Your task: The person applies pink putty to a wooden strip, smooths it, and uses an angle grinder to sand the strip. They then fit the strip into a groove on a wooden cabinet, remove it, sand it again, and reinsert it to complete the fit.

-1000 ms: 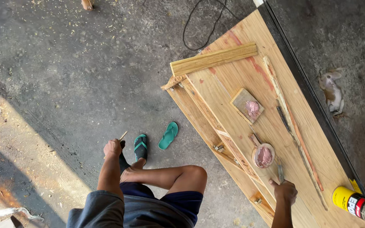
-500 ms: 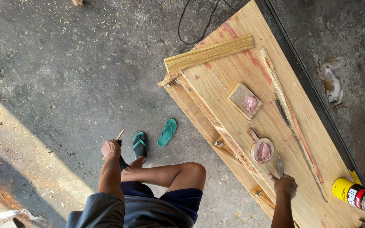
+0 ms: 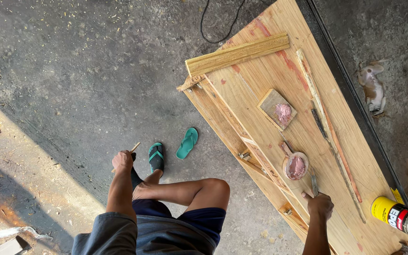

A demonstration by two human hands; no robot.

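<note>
Head view (only view)

1. L hand (image 3: pixel 122 160): my fingers are curled tight round a thin wooden stick (image 3: pixel 133 148); its tip pokes out past my knuckles on the far side, toward the green sandals (image 3: pixel 172 150) on the concrete floor (image 3: pixel 72 71). One sandal lies just beyond my fingers, on my foot; the other sits loose a bit further out.

2. R hand (image 3: pixel 320 206): my fingers are closed on the handle of a putty knife (image 3: pixel 314 185); the blade runs out ahead of my fingertips over the plywood panel (image 3: pixel 279 71). Blade tip is near the small bowl of pink filler (image 3: pixel 296 166), just beyond my fingers. Whether the tip touches the bowl: can't tell.

3. Handling, as I judge it:
- putty knife: light, stiff handle, thin blade w/ some flex. Take by the handle, not the blade
- stick: very light, thin, prob. snaps if bent. Pinch near mid-length
- bowl of filler: light, paste soft and sticky. Take by the rim

4. Around my R fingers: further out, a square board scrap w/ a pink filler dab (image 3: pixel 277 109); beyond that, a moulded wood trim (image 3: pixel 237 54) across the panel's far end. Off to the R of my hand, a yellow can (image 3: pixel 397 215) on its side. A black cable (image 3: pixel 218 21) trails on the floor past the panel
</note>
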